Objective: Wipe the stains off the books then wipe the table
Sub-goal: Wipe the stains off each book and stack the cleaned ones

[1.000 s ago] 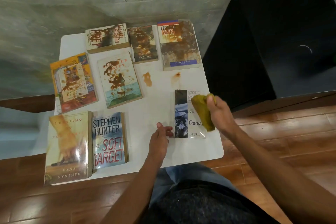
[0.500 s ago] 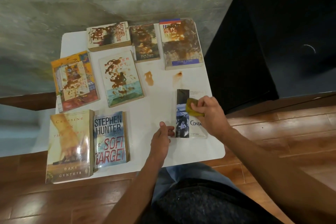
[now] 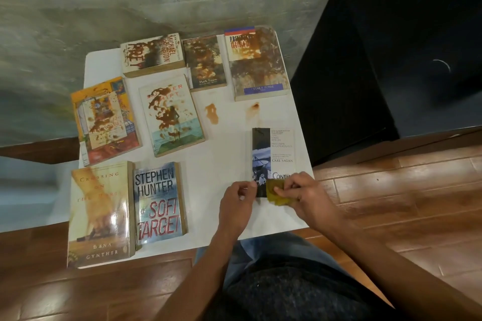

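Observation:
Several books lie on a small white table (image 3: 224,164). My right hand (image 3: 306,197) grips a yellow-green cloth (image 3: 275,193) on the near end of the "Contact" book (image 3: 276,154), whose cover looks clean. My left hand (image 3: 238,202) rests at that book's near left corner, fingers on its edge. Brown stains cover the "Prey" book (image 3: 152,55), the Mark Twain book (image 3: 204,62), the large book (image 3: 257,64) at the back right, the pale book (image 3: 170,114) in the middle and the orange book (image 3: 104,120). Two brown spots (image 3: 212,113) mark the tabletop.
"Soft Target" (image 3: 157,202) and "Crossing" (image 3: 100,212) lie clean at the near left. A black cabinet (image 3: 391,55) stands right of the table. A rough grey wall is behind it. Wooden floor surrounds the table, and my lap is under its near edge.
My right hand brought the cloth down from above the Contact book's right edge and drew it along the cover to the near end. My left hand shifted right onto the book's corner.

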The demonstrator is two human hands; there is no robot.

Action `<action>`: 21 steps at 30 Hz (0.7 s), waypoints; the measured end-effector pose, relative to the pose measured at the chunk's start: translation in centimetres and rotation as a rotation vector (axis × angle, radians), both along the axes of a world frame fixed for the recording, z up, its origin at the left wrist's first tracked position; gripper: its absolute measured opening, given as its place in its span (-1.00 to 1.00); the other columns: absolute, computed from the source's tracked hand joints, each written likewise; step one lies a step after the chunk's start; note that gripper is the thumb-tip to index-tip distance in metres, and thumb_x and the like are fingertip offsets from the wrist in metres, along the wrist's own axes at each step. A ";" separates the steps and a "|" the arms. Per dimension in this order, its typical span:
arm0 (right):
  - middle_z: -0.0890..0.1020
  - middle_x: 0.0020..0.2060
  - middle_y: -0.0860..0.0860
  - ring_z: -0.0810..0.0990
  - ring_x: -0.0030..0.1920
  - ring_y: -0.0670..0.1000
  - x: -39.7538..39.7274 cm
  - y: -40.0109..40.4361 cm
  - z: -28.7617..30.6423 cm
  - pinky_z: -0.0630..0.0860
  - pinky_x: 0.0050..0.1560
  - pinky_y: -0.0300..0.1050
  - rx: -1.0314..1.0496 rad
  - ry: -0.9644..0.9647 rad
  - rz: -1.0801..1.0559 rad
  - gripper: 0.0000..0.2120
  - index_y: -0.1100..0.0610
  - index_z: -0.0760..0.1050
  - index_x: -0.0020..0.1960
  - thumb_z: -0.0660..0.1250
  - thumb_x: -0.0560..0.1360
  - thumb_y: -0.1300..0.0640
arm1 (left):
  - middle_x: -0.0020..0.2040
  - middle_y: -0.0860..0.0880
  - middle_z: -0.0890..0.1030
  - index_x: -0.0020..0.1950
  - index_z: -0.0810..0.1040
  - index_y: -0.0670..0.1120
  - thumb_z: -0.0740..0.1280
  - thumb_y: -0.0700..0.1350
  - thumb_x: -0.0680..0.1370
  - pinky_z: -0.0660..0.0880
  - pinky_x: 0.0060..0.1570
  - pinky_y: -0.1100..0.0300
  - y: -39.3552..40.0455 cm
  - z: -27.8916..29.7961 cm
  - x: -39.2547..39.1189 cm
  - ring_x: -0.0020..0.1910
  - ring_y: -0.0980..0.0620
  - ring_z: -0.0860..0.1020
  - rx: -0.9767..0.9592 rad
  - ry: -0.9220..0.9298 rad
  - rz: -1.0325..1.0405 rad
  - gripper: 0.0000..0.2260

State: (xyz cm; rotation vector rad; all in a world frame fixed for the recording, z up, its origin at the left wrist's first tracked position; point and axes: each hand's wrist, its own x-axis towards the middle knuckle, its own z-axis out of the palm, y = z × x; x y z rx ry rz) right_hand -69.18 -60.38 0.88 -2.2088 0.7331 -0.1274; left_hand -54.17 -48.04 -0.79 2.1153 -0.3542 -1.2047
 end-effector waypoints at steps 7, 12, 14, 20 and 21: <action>0.54 -0.07 0.02 0.51 -0.02 -0.12 5.1 -5.9 0.7 0.50 0.03 -0.41 -0.048 0.037 -0.111 -0.88 0.24 0.64 -0.09 0.46 0.47 0.17 | -0.03 0.15 0.56 0.12 0.48 0.12 0.47 0.06 0.52 0.40 -0.17 0.43 0.3 0.2 -0.4 -0.09 0.15 0.54 -0.046 -0.077 0.025 -0.75; 0.51 -0.03 -0.03 0.46 -0.04 -0.15 8.7 -9.7 1.3 0.46 -0.03 -0.45 -0.110 0.081 -0.136 -0.85 0.19 0.63 0.00 0.45 0.48 0.13 | -0.03 0.14 0.57 0.11 0.49 0.11 0.48 0.04 0.52 0.40 -0.18 0.44 0.3 0.3 -0.5 -0.09 0.15 0.55 -0.074 -0.080 0.035 -0.75; 0.52 0.01 0.03 0.45 -0.02 -0.09 9.9 -9.6 1.3 0.46 0.03 -0.30 -0.151 0.088 -0.079 -0.84 0.19 0.65 0.04 0.44 0.49 0.17 | -0.04 0.15 0.57 0.11 0.48 0.10 0.49 0.03 0.51 0.41 -0.17 0.41 0.3 0.3 -0.5 -0.10 0.15 0.55 -0.077 -0.086 0.039 -0.74; 0.47 -0.05 0.05 0.47 -0.06 0.00 12.2 -7.1 2.0 0.50 0.01 -0.11 -0.252 0.107 0.062 -0.89 0.24 0.62 -0.02 0.34 0.50 0.34 | -0.06 0.15 0.57 0.07 0.51 0.07 0.49 0.02 0.51 0.44 -0.14 0.38 0.6 -0.5 -0.4 -0.10 0.17 0.55 -0.073 -0.120 0.006 -0.78; 0.44 -0.09 0.03 0.51 -0.11 -0.02 12.0 -6.6 1.8 0.57 -0.04 -0.14 -0.219 0.045 0.034 -0.95 0.26 0.55 -0.08 0.36 0.49 0.37 | -0.05 0.16 0.57 0.09 0.52 0.07 0.48 0.03 0.52 0.44 -0.13 0.39 0.8 -0.5 -0.3 -0.09 0.17 0.54 -0.071 -0.119 -0.010 -0.79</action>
